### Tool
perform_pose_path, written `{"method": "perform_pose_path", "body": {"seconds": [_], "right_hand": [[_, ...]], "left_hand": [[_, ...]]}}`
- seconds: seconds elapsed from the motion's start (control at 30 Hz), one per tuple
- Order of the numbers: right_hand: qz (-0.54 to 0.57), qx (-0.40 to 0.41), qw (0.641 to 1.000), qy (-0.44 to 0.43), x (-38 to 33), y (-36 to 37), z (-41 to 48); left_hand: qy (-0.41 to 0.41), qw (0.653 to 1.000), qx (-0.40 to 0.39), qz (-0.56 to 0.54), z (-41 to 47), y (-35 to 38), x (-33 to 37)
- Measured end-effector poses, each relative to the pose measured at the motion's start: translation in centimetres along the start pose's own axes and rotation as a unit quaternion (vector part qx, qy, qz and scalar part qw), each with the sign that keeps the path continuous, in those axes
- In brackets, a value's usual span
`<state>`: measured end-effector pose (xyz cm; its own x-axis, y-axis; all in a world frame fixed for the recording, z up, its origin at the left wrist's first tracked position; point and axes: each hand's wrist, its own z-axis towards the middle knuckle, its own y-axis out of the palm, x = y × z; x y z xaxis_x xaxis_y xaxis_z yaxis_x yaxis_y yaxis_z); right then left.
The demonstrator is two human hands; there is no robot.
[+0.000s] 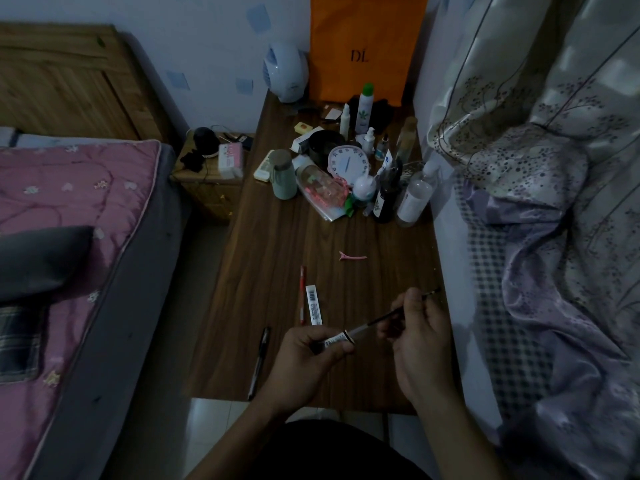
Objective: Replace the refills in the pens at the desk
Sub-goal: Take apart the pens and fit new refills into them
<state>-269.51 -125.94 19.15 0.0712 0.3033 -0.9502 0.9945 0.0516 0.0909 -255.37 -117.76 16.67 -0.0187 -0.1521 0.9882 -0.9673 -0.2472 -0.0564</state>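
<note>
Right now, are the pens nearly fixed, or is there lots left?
Nothing looks finished yet. The left hand grips a refill packet while the right hand pinches a black refill half out of it. The red pen, black pen and second packet lie on the desk, waiting.

Far end, against the wall: orange paper bag (367, 46) marked "DL", upright. White-and-blue fan (285, 72) just left of it.
Below the bag, a tight clutter of toiletries: white spray can (365, 107) with green cap; pink-rimmed clock (348, 162), tilted face up; pale green flask (282, 174), grey lid; dark bottle (386, 199) beside a clear bottle (415, 195) with a white label.
Pink hair clip (352, 256) lies alone, well apart from the clutter.
Left: wooden bedside cabinet (207, 188) carrying a pink tissue pack (231, 161). Bed with pink quilt (69, 202), grey pillow (41, 258), wooden headboard (69, 81).
Right: floral fabric (554, 133), bunched.
</note>
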Motion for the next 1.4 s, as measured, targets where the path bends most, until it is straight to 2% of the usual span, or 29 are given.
{"method": "perform_pose_path", "body": {"seconds": [0.37,0.7,1.0,1.17,1.4], "right_hand": [[-0.002,-0.004,1.0,0.018,0.1,0.3,-0.3],[-0.145,-0.066,0.982,-0.097,-0.3,-0.2,0.0],[-0.185,-0.115,0.968,-0.124,-0.7,-0.4,0.2],[-0.245,-0.14,0.95,-0.133,-0.3,-0.3,0.1],[-0.284,-0.17,0.938,-0.105,0.3,0.1,0.1]], "left_hand": [[-0.004,0.999,0.008,0.045,0.1,-0.2,0.3],[-0.046,0.988,-0.004,0.15,0.2,-0.3,0.6],[-0.052,0.982,-0.062,0.17,0.1,0.0,0.7],[-0.037,0.98,-0.079,0.178,0.2,0.0,1.0],[-0.048,0.989,-0.074,0.116,0.3,-0.1,0.8]]}}
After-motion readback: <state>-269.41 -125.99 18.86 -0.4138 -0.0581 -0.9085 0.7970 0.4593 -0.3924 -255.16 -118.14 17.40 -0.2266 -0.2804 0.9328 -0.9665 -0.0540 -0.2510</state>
